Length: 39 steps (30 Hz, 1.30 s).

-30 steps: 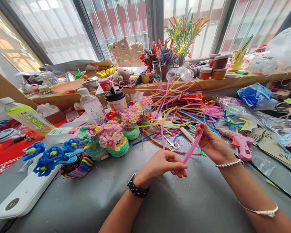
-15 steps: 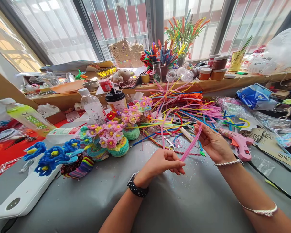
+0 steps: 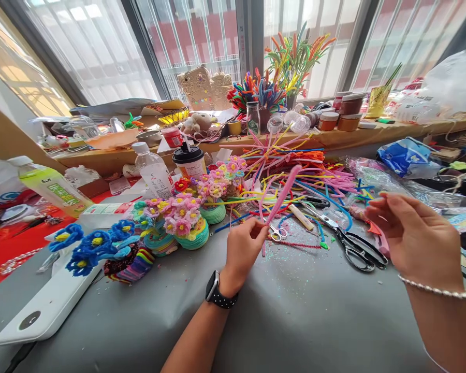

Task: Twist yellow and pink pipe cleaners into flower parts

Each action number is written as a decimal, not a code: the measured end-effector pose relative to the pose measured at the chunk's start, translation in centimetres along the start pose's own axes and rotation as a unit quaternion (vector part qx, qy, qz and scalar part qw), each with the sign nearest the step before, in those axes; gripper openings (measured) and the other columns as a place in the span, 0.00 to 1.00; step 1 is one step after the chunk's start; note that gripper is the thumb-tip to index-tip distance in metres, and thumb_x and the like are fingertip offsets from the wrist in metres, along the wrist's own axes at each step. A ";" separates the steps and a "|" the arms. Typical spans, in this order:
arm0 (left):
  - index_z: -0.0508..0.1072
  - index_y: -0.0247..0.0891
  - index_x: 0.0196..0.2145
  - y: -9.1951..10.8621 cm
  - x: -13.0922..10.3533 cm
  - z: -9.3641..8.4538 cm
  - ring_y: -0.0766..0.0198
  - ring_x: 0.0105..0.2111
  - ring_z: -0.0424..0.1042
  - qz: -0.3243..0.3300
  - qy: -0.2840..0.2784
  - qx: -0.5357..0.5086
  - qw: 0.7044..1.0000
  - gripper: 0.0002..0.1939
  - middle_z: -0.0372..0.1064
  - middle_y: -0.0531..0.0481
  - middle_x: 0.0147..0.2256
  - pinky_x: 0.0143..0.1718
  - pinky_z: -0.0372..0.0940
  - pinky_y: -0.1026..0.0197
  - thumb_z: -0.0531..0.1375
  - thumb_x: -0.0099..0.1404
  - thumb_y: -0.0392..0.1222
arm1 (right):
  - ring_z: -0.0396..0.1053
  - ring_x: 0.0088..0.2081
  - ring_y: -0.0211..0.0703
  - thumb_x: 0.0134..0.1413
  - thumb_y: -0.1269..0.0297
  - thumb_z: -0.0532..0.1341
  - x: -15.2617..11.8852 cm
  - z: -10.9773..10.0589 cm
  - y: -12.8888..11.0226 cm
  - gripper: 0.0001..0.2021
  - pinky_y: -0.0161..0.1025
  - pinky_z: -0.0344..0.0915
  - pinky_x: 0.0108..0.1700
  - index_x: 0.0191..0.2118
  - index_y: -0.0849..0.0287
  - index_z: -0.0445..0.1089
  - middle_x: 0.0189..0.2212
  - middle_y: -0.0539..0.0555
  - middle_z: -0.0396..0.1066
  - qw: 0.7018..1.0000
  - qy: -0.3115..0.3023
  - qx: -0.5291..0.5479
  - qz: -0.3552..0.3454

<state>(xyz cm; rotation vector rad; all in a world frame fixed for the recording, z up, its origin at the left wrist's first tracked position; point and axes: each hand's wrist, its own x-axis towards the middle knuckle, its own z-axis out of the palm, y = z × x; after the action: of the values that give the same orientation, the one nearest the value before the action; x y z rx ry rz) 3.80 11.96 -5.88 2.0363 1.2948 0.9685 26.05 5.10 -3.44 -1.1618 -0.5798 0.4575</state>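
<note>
My left hand (image 3: 244, 252), with a dark dotted watch strap on its wrist, pinches the lower end of pink pipe cleaner (image 3: 282, 199). The strand stands up slanting to the right and looks doubled; its top end is free. Off to the right, my right hand (image 3: 419, 243) hangs in the air with loosely curled fingers, and nothing shows in it. Beneath and left of it lie large black-handled scissors (image 3: 349, 243). A pink glue gun (image 3: 381, 241) is partly hidden behind its fingers. Small white-handled scissors (image 3: 278, 233) lie just beyond my left hand.
Loose pipe cleaners (image 3: 334, 176) heap up at the back. To the left stand pink fuzzy flowers (image 3: 180, 215) in pots, blue flowers (image 3: 97, 243), a water bottle (image 3: 153, 171), a lidded cup (image 3: 189, 161) and a white power bank (image 3: 48, 305). Glitter dots the grey tabletop (image 3: 295, 321).
My right hand has let go of the pink pipe cleaner's upper end and moved right, uncovering the large scissors. The strand, still in my left hand, now stands more upright.
</note>
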 end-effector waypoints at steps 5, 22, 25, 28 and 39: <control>0.67 0.38 0.26 -0.4 0.0 0.2 0.68 0.25 0.68 0.023 0.047 0.134 0.990 0.08 0.70 0.53 0.25 0.27 0.58 0.67 0.52 0.57 0.42 | 0.68 0.34 0.57 0.37 0.60 0.59 -0.9 -4.8 2.2 0.12 0.50 0.63 0.35 0.31 0.59 0.69 0.32 0.59 0.71 0.806 -0.180 -0.547 -0.138; 0.65 0.39 0.31 -0.9 0.3 0.5 0.67 0.25 0.68 0.003 -0.005 0.189 0.982 0.10 0.70 0.51 0.27 0.27 0.55 0.67 0.46 0.62 0.42 | 0.64 0.24 0.37 0.40 0.63 0.57 3.4 -3.2 2.1 0.06 0.33 0.61 0.25 0.23 0.60 0.63 0.20 0.50 0.65 0.751 -0.452 -0.460 0.141; 0.65 0.38 0.32 -0.7 0.3 0.4 0.66 0.27 0.69 -0.025 -0.014 0.192 0.981 0.10 0.71 0.50 0.27 0.28 0.56 0.67 0.46 0.62 0.41 | 0.67 0.26 0.36 0.41 0.59 0.60 2.6 -3.7 1.3 0.09 0.34 0.65 0.30 0.27 0.60 0.65 0.25 0.51 0.68 0.847 -0.392 -0.204 0.296; 0.65 0.38 0.33 -0.4 0.3 0.4 0.65 0.28 0.70 -0.050 -0.013 0.202 0.978 0.10 0.71 0.49 0.28 0.28 0.56 0.67 0.47 0.62 0.41 | 0.70 0.33 0.42 0.39 0.63 0.63 1.6 -3.3 1.2 0.10 0.42 0.66 0.41 0.31 0.60 0.67 0.29 0.55 0.71 0.866 -0.368 -0.085 0.328; 0.65 0.39 0.33 -0.4 0.3 0.3 0.64 0.28 0.70 -0.073 -0.004 0.262 0.962 0.10 0.71 0.49 0.28 0.25 0.54 0.66 0.46 0.62 0.43 | 0.63 0.47 0.52 0.36 0.45 0.60 -1.1 1.8 4.6 0.24 0.53 0.52 0.52 0.39 0.56 0.66 0.42 0.59 0.67 0.803 -0.528 0.113 0.251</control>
<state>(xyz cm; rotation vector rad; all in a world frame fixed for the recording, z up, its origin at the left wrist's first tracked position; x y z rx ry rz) 3.91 12.34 -6.30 2.2694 1.8167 0.5875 23.89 7.29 -7.41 -0.7279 -1.1296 1.6459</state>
